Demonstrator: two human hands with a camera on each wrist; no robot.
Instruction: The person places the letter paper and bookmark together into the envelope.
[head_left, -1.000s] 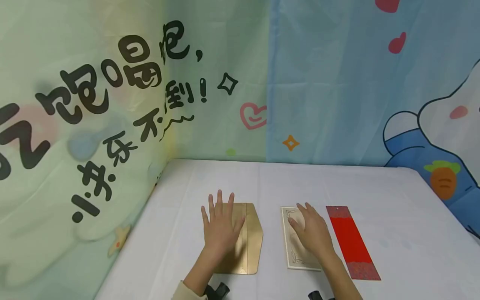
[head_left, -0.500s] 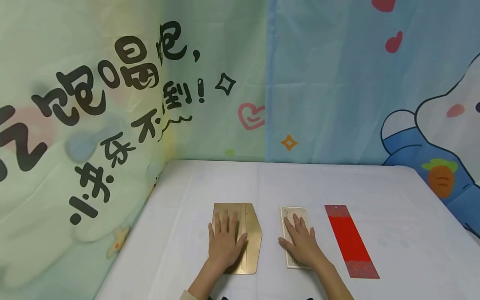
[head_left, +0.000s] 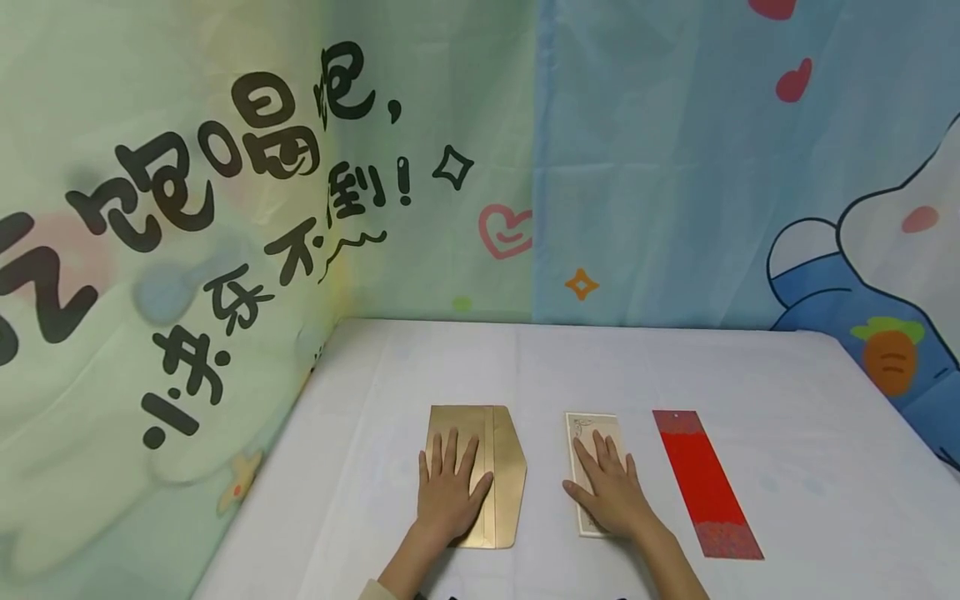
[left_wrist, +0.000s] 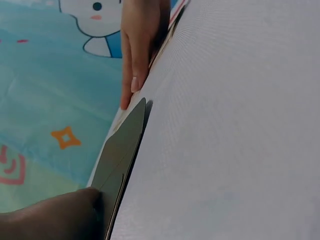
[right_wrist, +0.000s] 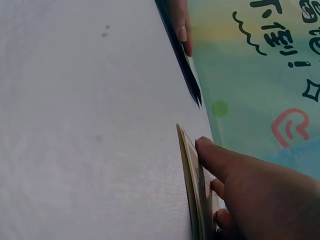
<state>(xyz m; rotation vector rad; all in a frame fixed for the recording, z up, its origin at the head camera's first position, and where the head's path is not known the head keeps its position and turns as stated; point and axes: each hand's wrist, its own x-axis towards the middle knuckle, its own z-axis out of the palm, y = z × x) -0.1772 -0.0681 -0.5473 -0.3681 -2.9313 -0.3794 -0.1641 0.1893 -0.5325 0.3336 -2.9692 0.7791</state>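
Note:
My left hand (head_left: 448, 496) lies with straight, spread fingers on a gold envelope (head_left: 507, 475) whose pointed flap faces right. The left wrist view shows that envelope (left_wrist: 117, 155) edge-on, with the left thumb at its near side. My right hand (head_left: 611, 493) rests with spread fingers on a cream folded card (head_left: 582, 430) with an ornate printed border; its palm hides the lower right part. In the right wrist view the card (right_wrist: 192, 185) looks layered, and the right thumb touches its face. To the right lies a red strip (head_left: 705, 483) with patterned ends and a small hole at the top.
A white cloth covers the table (head_left: 420, 358). Behind it hangs a printed curtain (head_left: 675, 208) with cartoon figures, and at the left a pale green one (head_left: 247, 367) with black lettering.
Both hands have come down and slightly back, from hovering over the envelope and card to lying on them. The envelope, card and red strip keep their places on the table.

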